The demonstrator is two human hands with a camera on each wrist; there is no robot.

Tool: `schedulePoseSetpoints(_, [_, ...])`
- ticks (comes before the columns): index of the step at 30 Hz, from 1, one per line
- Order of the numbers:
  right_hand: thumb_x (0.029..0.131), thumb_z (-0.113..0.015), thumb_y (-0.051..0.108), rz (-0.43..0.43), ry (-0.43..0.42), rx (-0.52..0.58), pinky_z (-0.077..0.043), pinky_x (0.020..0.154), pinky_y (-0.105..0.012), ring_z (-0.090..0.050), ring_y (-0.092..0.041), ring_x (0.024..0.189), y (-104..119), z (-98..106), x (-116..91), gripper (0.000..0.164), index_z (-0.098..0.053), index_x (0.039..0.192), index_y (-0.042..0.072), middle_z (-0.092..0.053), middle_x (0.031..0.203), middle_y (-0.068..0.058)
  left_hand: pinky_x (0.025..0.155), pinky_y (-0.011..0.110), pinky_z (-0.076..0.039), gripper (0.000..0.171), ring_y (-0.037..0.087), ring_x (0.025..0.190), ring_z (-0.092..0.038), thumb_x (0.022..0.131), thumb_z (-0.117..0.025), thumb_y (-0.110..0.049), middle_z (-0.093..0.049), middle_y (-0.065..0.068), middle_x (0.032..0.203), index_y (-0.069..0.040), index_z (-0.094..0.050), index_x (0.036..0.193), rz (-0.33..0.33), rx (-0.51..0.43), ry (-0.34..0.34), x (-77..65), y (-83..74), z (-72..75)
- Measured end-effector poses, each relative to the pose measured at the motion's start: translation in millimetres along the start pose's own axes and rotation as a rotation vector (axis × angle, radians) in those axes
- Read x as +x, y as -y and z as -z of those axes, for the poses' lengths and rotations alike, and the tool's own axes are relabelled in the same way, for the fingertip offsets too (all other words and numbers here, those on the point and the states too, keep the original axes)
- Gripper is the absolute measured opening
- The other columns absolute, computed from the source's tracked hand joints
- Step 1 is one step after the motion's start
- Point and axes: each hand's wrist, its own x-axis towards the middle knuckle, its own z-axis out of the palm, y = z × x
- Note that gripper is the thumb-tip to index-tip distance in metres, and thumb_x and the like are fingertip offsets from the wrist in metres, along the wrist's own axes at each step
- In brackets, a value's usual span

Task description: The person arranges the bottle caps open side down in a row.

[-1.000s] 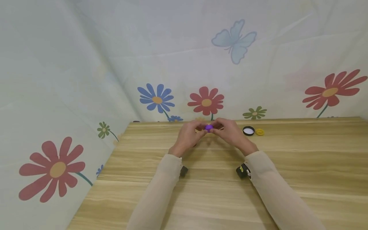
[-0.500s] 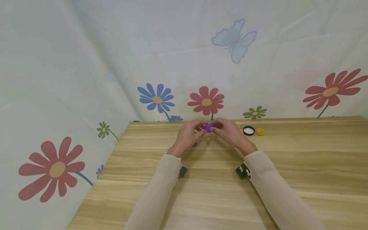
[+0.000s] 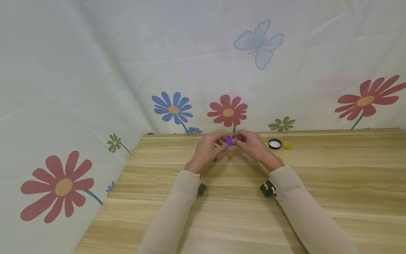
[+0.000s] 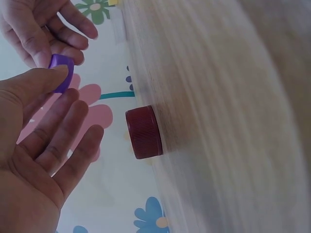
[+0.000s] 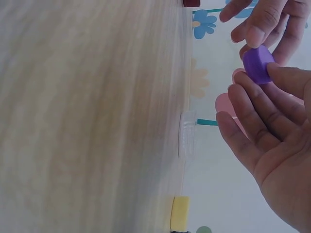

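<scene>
Both hands meet above the far part of the table around a small purple bottle cap (image 3: 229,141). My left hand (image 3: 207,151) pinches one side of it between thumb and fingers. On the other side, my right hand (image 3: 253,146) pinches it too, thumb against its face. In the right wrist view the purple cap (image 5: 256,65) stands tilted between the fingertips, its lower fingers spread. A ribbed dark red cap (image 4: 143,132) rests on the table near the left hand; in the head view that hand mostly hides it.
Right of the hands lie a black-rimmed lid (image 3: 275,148) with a white inside and a yellow cap (image 3: 287,145). A clear ribbed cap (image 5: 187,135) and another yellow piece (image 5: 180,213) sit along the table's far side. A flower-printed cloth (image 3: 196,70) hangs behind.
The purple cap has turned between the fingers, so its round face now shows toward the head camera. Both hands stay in nearly the same place.
</scene>
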Motion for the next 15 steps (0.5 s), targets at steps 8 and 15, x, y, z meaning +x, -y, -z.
schedulePoseSetpoints(8, [0.107, -0.064, 0.011, 0.006, 0.022, 0.007, -0.057, 0.096, -0.051, -0.069, -0.035, 0.113, -2.6, 0.5, 0.6, 0.022, -0.070, 0.124, -0.002, -0.074, 0.120, -0.018, 0.087, 0.034, -0.060, 0.034, 0.024, 0.099, -0.074, 0.097, -0.081, -0.018, -0.077, 0.007, 0.115, -0.011, -0.076, 0.130, 0.035, 0.019, 0.012, -0.7, 0.9, 0.7])
schedulePoseSetpoints(15, [0.105, -0.065, 0.005, 0.011, 0.067, 0.001, -0.055, 0.098, -0.051, -0.068, -0.034, 0.110, -1.3, 1.1, 0.2, 0.024, -0.070, 0.126, -0.002, -0.076, 0.113, -0.015, 0.089, 0.036, -0.059, 0.032, 0.023, 0.101, -0.074, 0.097, -0.082, -0.020, -0.077, 0.005, 0.117, -0.010, -0.077, 0.127, 0.058, 0.034, 0.021, -1.6, 1.6, 2.1])
